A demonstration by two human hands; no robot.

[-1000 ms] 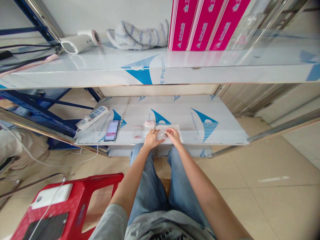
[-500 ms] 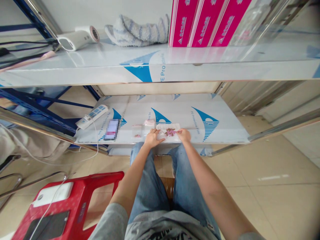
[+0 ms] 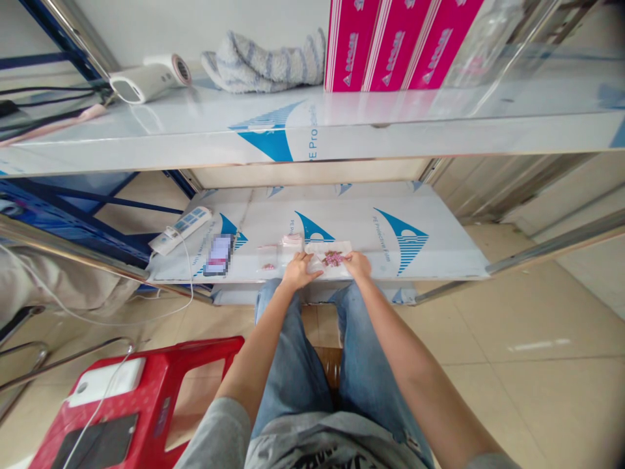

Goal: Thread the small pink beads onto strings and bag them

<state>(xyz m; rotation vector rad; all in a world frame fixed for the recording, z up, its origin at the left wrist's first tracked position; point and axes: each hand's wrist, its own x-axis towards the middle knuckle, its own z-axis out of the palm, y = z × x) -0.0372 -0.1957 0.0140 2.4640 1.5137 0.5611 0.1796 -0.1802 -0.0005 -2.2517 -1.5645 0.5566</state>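
A pile of small pink and purplish beads [image 3: 333, 258] lies on a white sheet [image 3: 342, 246] near the front edge of the lower shelf. At the sheet's left side rests my left hand [image 3: 297, 271], its thumb apart from the index finger. My right hand [image 3: 360, 266] is at the right of the pile, thumb and fingertips pinched together; whatever is between them is too small to make out. To the left of my left hand lie a clear bag [image 3: 291, 241] and a small clear bag [image 3: 267, 255] with a few pink pieces inside.
A phone [image 3: 218, 254] and a white power strip [image 3: 180, 229] lie on the lower shelf [image 3: 351, 202]. Overhead, the upper shelf [image 3: 195, 140] carries a hair dryer [image 3: 146, 78], a striped towel [image 3: 268, 62] and pink boxes [image 3: 381, 45]. A red stool [image 3: 161, 391] stands at left.
My right hand shifts very slightly left at the edge of the bead pile. My left hand stays in place; the view tilts a little.
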